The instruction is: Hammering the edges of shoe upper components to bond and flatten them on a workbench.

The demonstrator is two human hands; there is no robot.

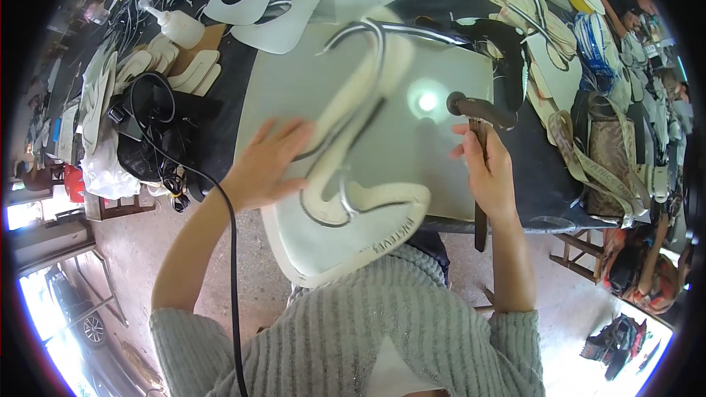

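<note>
My right hand (488, 169) is wrapped round the dark handle of a hammer (480, 228), which stands nearly upright with its rounded head above my fingers. My left hand (268, 165) lies with fingers stretched out and thumb apart against the left edge of a large cream, curved flat piece (346, 239). The piece is blurred at its far end, and its wide near end hangs over the table's front edge. Grey and dark thin strips (379, 66) run along and across it. Beneath them is a pale grey board (441, 169).
A white squeeze bottle (180, 27) stands at the far left near stacked cream cut pieces (198, 73). A black cable (234, 272) passes my left arm. White curved pieces (279, 22) lie at the back. At right are a patterned bag (610, 147) and blue-tied bundle (594, 44).
</note>
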